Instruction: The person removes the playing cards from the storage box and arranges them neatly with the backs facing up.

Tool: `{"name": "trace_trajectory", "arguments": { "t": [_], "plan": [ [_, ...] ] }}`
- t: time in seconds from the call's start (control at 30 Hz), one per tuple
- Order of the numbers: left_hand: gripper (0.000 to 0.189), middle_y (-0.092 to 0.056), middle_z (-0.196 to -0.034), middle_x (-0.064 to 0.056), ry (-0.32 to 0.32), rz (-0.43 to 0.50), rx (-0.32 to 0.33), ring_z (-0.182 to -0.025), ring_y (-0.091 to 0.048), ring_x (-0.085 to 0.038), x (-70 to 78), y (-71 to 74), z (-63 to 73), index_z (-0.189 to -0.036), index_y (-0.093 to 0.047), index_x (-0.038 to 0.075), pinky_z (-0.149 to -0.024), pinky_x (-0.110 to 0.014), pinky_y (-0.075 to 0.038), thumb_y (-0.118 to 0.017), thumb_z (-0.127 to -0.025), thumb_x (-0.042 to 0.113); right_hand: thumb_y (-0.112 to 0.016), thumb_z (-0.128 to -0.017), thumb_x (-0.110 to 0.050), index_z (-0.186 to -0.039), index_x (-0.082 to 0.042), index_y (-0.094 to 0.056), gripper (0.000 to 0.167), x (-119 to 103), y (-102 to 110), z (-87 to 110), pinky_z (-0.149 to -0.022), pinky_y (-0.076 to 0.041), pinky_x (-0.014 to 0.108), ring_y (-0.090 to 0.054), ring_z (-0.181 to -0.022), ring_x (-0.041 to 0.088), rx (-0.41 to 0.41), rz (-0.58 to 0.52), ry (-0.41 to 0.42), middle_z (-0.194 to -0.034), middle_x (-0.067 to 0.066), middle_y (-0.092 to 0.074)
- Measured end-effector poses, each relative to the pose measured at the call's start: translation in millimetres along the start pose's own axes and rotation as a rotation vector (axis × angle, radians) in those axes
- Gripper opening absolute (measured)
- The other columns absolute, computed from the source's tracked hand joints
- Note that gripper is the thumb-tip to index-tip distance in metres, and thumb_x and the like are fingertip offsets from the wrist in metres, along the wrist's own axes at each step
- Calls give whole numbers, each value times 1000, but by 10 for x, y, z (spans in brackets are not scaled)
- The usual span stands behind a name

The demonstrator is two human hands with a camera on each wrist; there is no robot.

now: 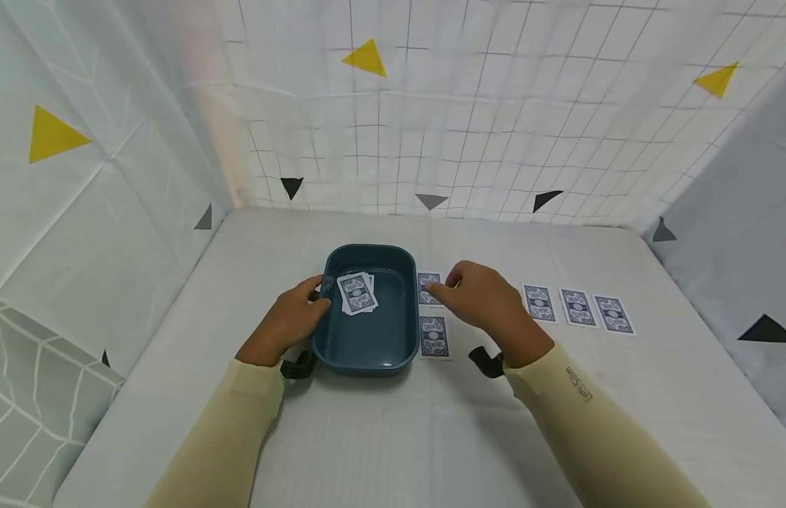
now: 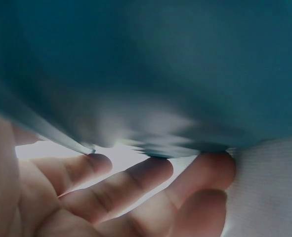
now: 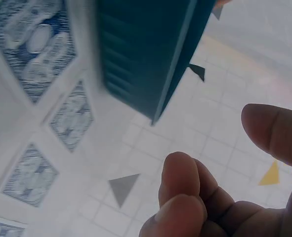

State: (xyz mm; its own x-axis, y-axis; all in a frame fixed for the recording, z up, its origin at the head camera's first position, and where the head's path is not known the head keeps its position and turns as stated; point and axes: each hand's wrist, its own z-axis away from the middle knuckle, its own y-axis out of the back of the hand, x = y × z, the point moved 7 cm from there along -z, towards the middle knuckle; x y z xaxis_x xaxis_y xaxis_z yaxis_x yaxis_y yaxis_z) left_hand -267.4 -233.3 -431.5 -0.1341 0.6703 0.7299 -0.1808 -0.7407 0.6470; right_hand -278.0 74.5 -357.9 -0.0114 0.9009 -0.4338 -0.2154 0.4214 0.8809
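My left hand (image 1: 291, 314) holds the left rim of a dark teal tray (image 1: 367, 356), thumb at the rim. In the left wrist view its fingers (image 2: 150, 173) touch the tray's outer wall. A loose stack of blue-backed playing cards (image 1: 358, 293) lies inside the tray. My right hand (image 1: 485, 300) hovers right of the tray over a face-down playing card (image 1: 426, 279), partly covering it. The right wrist view shows the thumb (image 3: 274, 131) apart from the bent fingers (image 3: 180, 177), with nothing between them. A nearer playing card (image 1: 434, 337) lies beside the tray.
Three more face-down playing cards, the nearest one (image 1: 539, 303) right of my right hand, lie in a row on the white-covered table (image 1: 393, 437). White sheets with yellow, grey and black triangles, such as one yellow triangle (image 1: 367, 58), surround the table.
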Motion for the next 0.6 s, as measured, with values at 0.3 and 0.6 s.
{"name": "trace_trajectory", "arguments": {
  "t": [0.3, 0.6],
  "plan": [
    [66, -53, -156, -19, 4, 3, -3, -141, -52, -41, 1, 8, 4, -171, -30, 17, -116, -63, -41, -47, -109, 33, -61, -100, -61, -124, -10, -67, 56, -329, 86, -50, -75, -56, 45, -66, -101, 31, 25, 11, 51, -122, 11, -70],
    [65, -52, -157, -19, 16, 31, -10, -142, -52, -42, -17, 6, 4, -171, -31, 19, -114, -62, -44, -47, -110, 33, -63, -99, -61, -121, -11, -69, 55, -686, -9, -144, -70, -55, 42, -67, -93, 25, 18, 24, 98, -109, 5, -72]
  ]
}}
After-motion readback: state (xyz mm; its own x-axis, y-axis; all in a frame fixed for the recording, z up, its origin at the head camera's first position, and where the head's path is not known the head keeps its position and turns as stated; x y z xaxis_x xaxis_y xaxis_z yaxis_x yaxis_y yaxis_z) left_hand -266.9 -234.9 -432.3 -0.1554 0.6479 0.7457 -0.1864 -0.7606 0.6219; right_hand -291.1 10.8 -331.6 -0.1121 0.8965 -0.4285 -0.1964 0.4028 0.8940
